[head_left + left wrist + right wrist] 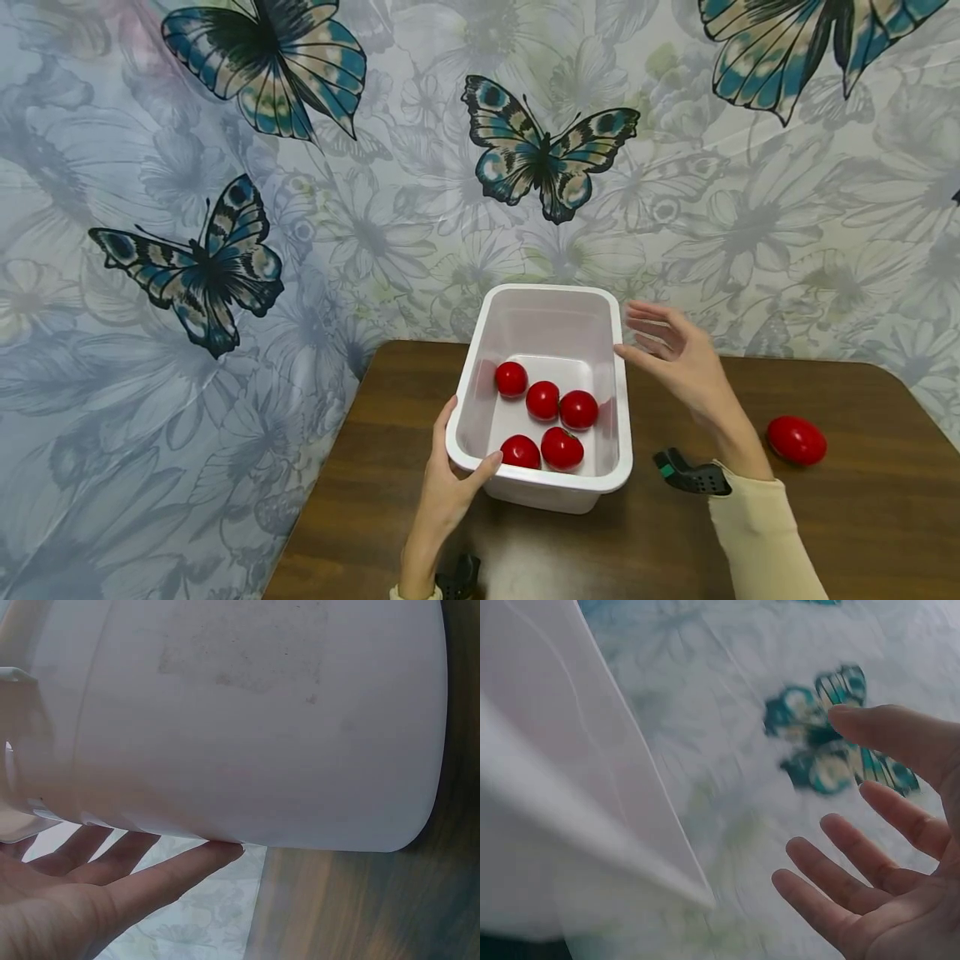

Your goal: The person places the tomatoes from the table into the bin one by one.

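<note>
On a brown table [862, 517], white tub [540, 487] holding five tomatoes [561, 447], left hand [447, 487] gripping its rim, right hand [678, 358] spread beside.

The tub [619, 392] looks like white plastic, smooth and a little glossy, and thin enough that light passes through its walls. In the left wrist view its outer wall [255, 720] shows a dull, slightly dirty patch. The five tomatoes [559, 404] inside have a red, very shiny skin, and the tomato [796, 439] lying alone on the table has the same gloss. The table [862, 517] is dark brown wood with visible grain and a soft sheen. The backdrop [360, 192] seems a thin printed cloth, matt, with soft folds. The sleeve [761, 533] is cream knitted cloth, matt.
</note>
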A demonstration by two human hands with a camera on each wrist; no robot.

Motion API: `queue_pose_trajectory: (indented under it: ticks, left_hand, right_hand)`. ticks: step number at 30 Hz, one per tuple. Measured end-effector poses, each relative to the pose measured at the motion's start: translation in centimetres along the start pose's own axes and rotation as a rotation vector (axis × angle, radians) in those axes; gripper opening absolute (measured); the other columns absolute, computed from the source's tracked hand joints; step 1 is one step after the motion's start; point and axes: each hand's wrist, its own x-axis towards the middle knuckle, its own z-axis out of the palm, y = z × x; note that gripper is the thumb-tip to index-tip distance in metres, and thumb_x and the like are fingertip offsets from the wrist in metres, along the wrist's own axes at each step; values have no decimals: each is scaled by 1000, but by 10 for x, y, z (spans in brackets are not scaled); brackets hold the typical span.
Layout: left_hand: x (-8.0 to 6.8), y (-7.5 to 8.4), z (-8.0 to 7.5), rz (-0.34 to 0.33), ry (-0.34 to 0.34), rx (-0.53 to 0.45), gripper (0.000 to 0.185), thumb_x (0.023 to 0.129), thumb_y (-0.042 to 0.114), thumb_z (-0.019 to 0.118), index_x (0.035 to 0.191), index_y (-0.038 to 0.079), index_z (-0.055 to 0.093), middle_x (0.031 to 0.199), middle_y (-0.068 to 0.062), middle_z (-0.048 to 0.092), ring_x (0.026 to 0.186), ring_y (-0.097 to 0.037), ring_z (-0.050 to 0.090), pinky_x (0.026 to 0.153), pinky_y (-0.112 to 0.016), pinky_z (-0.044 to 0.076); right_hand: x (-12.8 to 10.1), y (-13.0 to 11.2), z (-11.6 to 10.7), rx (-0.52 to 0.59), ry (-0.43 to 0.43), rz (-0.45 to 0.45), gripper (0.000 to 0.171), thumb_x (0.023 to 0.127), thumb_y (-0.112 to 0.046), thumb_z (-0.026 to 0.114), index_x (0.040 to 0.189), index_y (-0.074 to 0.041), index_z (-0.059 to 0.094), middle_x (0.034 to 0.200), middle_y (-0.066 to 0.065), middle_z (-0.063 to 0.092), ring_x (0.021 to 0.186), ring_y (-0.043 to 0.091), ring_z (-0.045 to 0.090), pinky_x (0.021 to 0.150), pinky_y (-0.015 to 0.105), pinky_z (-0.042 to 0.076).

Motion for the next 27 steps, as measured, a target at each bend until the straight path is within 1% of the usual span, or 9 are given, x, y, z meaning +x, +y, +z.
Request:
queue_pose_trajectory:
  ticks: [4, 7, 9, 12, 15, 16, 20, 25, 27]
  left_hand:
    - [0, 1, 1, 2, -12, -20, 95, 87, 17, 83, 164, 23, 27, 159, -18, 38, 133, -49, 42, 100, -45, 53]
    - [0, 1, 0, 4, -11, -32, 95, 88, 15, 83, 164, 23, 27, 158, -19, 38, 133, -48, 43, 96, -33, 54]
    - [0, 2, 0, 4, -7, -34, 96, 87, 14, 83, 164, 23, 27, 158, -18, 38, 133, -48, 43, 95, -32, 54]
    - [0, 2, 1, -2, -2, -18, 96, 87, 13, 83, 164, 24, 27, 158, -16, 39, 133, -48, 43, 97, -36, 54]
    - [-2, 1, -1, -12, 11, 12, 96, 87, 15, 84, 164, 24, 27, 158, -15, 40, 133, -47, 43, 100, -45, 52]
    - [-3, 1, -2, -15, 12, 19, 96, 87, 15, 84, 164, 25, 27, 158, -14, 40, 134, -46, 43, 101, -48, 52]
    - [-3, 1, -3, -19, 5, 25, 96, 88, 18, 83, 164, 26, 26, 159, -14, 39, 134, -47, 43, 101, -55, 51]
    - [0, 3, -2, -11, -9, 28, 95, 88, 22, 83, 164, 27, 26, 159, -14, 39, 134, -47, 43, 102, -59, 50]
    - [0, 3, -2, -11, -13, 25, 96, 88, 22, 84, 164, 26, 26, 159, -14, 38, 134, -47, 43, 102, -61, 49]
  right_hand:
    - [-21, 12, -49, 93, 91, -1, 57, 91, 9, 75, 144, -5, 59, 134, -3, 62, 121, 7, 63, 96, 14, 50]
    - [-38, 18, -83, 156, 150, 16, 59, 90, 15, 71, 144, -6, 59, 133, -5, 63, 117, 3, 65, 91, 12, 51]
    - [-49, 21, -104, 165, 180, 29, 60, 91, 17, 69, 145, -8, 58, 134, -7, 63, 116, -1, 65, 87, 11, 52]
    - [-62, 22, -129, 134, 222, 35, 64, 91, 18, 68, 148, -10, 56, 135, -8, 61, 115, -4, 64, 84, 9, 51]
    - [-69, 27, -142, 75, 244, 36, 66, 92, 18, 68, 150, -10, 54, 136, -10, 58, 115, -5, 62, 84, 8, 50]
    - [-71, 29, -144, 32, 251, 44, 66, 92, 17, 68, 151, -11, 53, 135, -12, 58, 114, -6, 61, 84, 7, 50]
    - [-78, 43, -153, -73, 254, 68, 65, 94, 15, 67, 152, -11, 53, 131, -18, 60, 112, -9, 61, 83, 6, 49]
    - [-91, 75, -164, -141, 276, 201, 65, 96, 5, 70, 153, -21, 52, 125, -28, 57, 107, -15, 55, 83, 2, 45]
    - [-97, 93, -167, -181, 297, 265, 67, 96, -1, 74, 154, -26, 51, 125, -31, 53, 109, -17, 51, 89, 2, 42]
